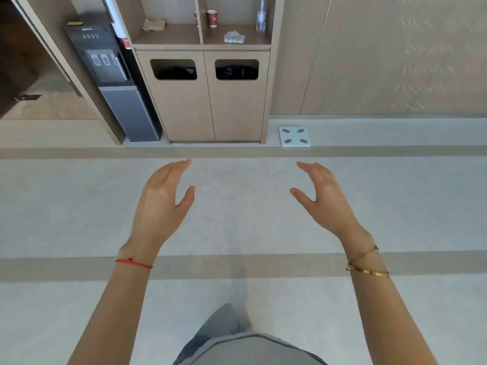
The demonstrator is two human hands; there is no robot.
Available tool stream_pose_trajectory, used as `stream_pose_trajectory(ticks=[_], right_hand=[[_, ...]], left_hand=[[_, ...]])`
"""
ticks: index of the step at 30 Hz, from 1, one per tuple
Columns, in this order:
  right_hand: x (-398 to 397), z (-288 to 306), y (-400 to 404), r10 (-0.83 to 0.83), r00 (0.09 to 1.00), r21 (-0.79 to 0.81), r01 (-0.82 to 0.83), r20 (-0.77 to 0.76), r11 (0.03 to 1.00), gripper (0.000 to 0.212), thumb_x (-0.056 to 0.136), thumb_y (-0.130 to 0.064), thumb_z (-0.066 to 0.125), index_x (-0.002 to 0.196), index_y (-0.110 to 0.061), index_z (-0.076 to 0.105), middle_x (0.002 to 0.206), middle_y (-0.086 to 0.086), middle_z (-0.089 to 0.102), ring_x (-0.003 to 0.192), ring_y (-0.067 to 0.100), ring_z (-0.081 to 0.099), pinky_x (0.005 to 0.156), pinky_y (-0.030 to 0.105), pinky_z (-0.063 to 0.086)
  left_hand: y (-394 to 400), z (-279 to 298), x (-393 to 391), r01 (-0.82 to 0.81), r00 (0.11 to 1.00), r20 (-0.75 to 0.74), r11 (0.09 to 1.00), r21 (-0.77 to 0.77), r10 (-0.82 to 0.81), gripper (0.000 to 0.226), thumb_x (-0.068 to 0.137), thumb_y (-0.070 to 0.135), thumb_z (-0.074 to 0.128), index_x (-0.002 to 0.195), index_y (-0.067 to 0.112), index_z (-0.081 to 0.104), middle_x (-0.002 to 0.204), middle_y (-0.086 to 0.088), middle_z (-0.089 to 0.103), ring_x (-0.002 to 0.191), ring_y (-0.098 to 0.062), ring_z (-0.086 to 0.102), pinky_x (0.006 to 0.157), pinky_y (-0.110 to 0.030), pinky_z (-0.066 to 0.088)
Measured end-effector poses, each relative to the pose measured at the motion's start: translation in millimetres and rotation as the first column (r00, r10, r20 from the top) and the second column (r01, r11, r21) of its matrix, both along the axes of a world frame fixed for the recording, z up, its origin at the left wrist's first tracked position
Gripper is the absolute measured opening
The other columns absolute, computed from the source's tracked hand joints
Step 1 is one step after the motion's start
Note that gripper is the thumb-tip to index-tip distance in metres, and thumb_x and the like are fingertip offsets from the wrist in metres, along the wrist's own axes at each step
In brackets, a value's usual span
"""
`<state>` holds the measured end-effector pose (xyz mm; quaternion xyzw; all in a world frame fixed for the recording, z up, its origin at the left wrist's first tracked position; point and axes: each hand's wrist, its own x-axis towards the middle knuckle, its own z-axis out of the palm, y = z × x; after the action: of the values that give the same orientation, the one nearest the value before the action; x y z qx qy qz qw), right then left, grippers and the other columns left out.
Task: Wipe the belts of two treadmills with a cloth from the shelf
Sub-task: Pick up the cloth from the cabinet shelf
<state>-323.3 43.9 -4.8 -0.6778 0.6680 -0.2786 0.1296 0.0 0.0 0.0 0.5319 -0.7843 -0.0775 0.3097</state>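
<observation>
Pale gym floor, beige cabinet wall ahead. Left hand (160, 198) hangs out front, fingers relaxed and spread, holding nothing. Right hand (324, 198) mirrors it, empty too. The cloth (234, 37), a pale crumpled wad, lies up on the shelf (237, 42), far ahead, roughly between the hands, marginally toward the left. No treadmills in sight.

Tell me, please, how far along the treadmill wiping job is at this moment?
Nothing looks done yet. The left hand and right hand are open and hold nothing above the floor. A crumpled whitish cloth lies on the shelf ahead. Fetching it and wiping both belts remain; no treadmill is in view.
</observation>
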Motion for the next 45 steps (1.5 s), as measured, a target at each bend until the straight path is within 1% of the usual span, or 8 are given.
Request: stream_pose_trajectory(ticks=[6, 12, 16, 20, 26, 35, 41, 45], right_hand=[[-10.8, -10.0, -31.7, 0.007, 1.0, 0.029, -0.008, 0.025, 1.0, 0.056, 0.096, -0.03, 0.06, 0.146, -0.014, 0.04, 0.146, 0.003, 0.044, 0.144, 0.024, 0.025, 0.118, 0.037, 0.024], [-23.3, -29.8, -102.1, -0.002, 1.0, 0.052, 0.001, 0.02, 0.999, 0.057, 0.095, -0.031, 0.06, 0.146, -0.014, 0.04, 0.146, 0.004, 0.044, 0.144, 0.024, 0.026, 0.117, 0.037, 0.024], [-30.6, -36.7, -179.5, -0.002, 1.0, 0.052, 0.001, 0.024, 0.999, 0.057, 0.095, -0.031, 0.06, 0.146, -0.013, 0.04, 0.145, 0.005, 0.045, 0.142, 0.024, 0.03, 0.117, 0.039, 0.027], [-36.3, -26.0, -275.7, -0.004, 1.0, 0.032, 0.003, 0.03, 0.999, 0.056, 0.095, -0.031, 0.06, 0.145, -0.015, 0.04, 0.143, 0.002, 0.046, 0.141, 0.021, 0.03, 0.116, 0.037, 0.028], [-51.9, -11.2, -401.6, -0.014, 0.999, 0.004, 0.014, 0.032, 1.0, 0.055, 0.095, -0.033, 0.059, 0.145, -0.019, 0.04, 0.14, 0.0, 0.047, 0.14, 0.021, 0.029, 0.114, 0.036, 0.029], [-84.0, -40.7, -536.8, -0.06, 0.995, 0.053, 0.056, 0.078, 0.997, 0.056, 0.094, -0.033, 0.06, 0.144, -0.018, 0.041, 0.141, 0.002, 0.048, 0.14, 0.024, 0.031, 0.116, 0.045, 0.03], [-120.1, -50.4, -653.3, -0.049, 0.995, 0.064, 0.043, 0.089, 0.997, 0.056, 0.094, -0.034, 0.061, 0.144, -0.018, 0.042, 0.134, 0.005, 0.054, 0.137, 0.026, 0.037, 0.115, 0.04, 0.029], [-148.9, -34.3, -737.3, -0.026, 0.996, 0.046, 0.022, 0.082, 0.999, 0.056, 0.094, -0.032, 0.061, 0.145, -0.017, 0.041, 0.144, 0.004, 0.046, 0.142, 0.023, 0.03, 0.116, 0.039, 0.027]], left_hand=[[-26.0, -10.7, -12.8, -0.027, 0.999, -0.017, 0.999, 0.024, 0.027, 0.05, 0.094, 0.016, 0.062, 0.142, 0.011, 0.049, 0.137, -0.011, 0.056, 0.13, -0.027, 0.05, 0.108, -0.045, 0.044], [-93.5, -25.9, -24.6, -0.04, 0.999, -0.013, 0.998, 0.051, 0.041, 0.05, 0.095, 0.018, 0.061, 0.143, 0.012, 0.048, 0.139, -0.011, 0.056, 0.13, -0.027, 0.049, 0.109, -0.044, 0.043], [-169.5, -30.9, -33.4, -0.06, 0.998, -0.01, 0.998, 0.036, 0.061, 0.05, 0.094, 0.018, 0.062, 0.142, 0.011, 0.049, 0.139, -0.01, 0.056, 0.129, -0.027, 0.05, 0.11, -0.037, 0.04], [-258.4, -24.1, -42.6, -0.048, 0.998, -0.042, 0.999, 0.021, 0.049, 0.051, 0.093, 0.017, 0.063, 0.142, 0.012, 0.049, 0.137, -0.01, 0.057, 0.128, -0.027, 0.051, 0.109, -0.041, 0.043], [-380.8, -13.8, -59.6, -0.029, 1.0, -0.003, 1.0, 0.008, 0.029, 0.051, 0.093, 0.019, 0.064, 0.142, 0.015, 0.049, 0.138, -0.006, 0.056, 0.128, -0.024, 0.051, 0.108, -0.029, 0.037], [-534.9, -13.0, -97.9, 0.027, 1.0, 0.001, 0.998, 0.064, -0.027, 0.05, 0.095, 0.018, 0.061, 0.143, 0.016, 0.048, 0.14, -0.002, 0.054, 0.121, -0.023, 0.054, 0.104, -0.038, 0.047], [-648.1, -19.7, -136.5, 0.024, 1.0, -0.007, 0.998, 0.059, -0.024, 0.05, 0.095, 0.017, 0.062, 0.143, 0.013, 0.048, 0.14, -0.005, 0.054, 0.128, -0.021, 0.05, 0.109, -0.03, 0.039], [-720.8, -8.0, -159.8, -0.014, 0.999, -0.03, 1.0, 0.019, 0.014, 0.049, 0.095, 0.016, 0.062, 0.142, 0.013, 0.049, 0.138, -0.006, 0.055, 0.129, -0.021, 0.05, 0.108, -0.03, 0.039]])
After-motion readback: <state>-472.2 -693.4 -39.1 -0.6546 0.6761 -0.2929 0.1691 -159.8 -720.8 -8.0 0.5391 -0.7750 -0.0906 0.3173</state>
